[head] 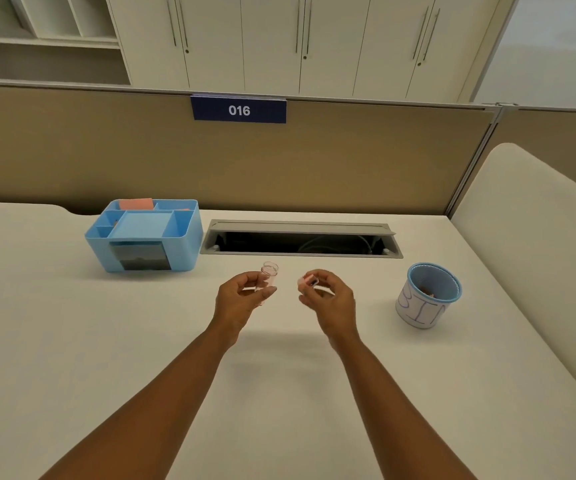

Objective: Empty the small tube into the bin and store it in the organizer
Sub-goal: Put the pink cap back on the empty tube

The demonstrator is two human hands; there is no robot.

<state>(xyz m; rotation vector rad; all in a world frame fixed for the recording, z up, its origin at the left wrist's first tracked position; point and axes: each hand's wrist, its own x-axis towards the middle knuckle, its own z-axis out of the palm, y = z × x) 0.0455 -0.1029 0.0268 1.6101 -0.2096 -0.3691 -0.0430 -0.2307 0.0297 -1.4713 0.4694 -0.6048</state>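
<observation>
Over a pale worktop (pixel 141 341), the left hand (pixel 241 299) pinches the small tube (pixel 268 276) upright and uncapped, the right hand (pixel 328 299) its cap (pixel 305 281); light, slick, likely brittle, best gripped mid-barrel.

A clear, glossy plastic tube (pixel 268 274) is seen in front of the organizer (pixel 142 233), which is moulded in smooth pale-blue plastic. To the organizer's right, a blue mesh bin (pixel 430 294) is wrapped in matt white paper. The table (pixel 72 341) beneath is finished matt and smooth.
</observation>
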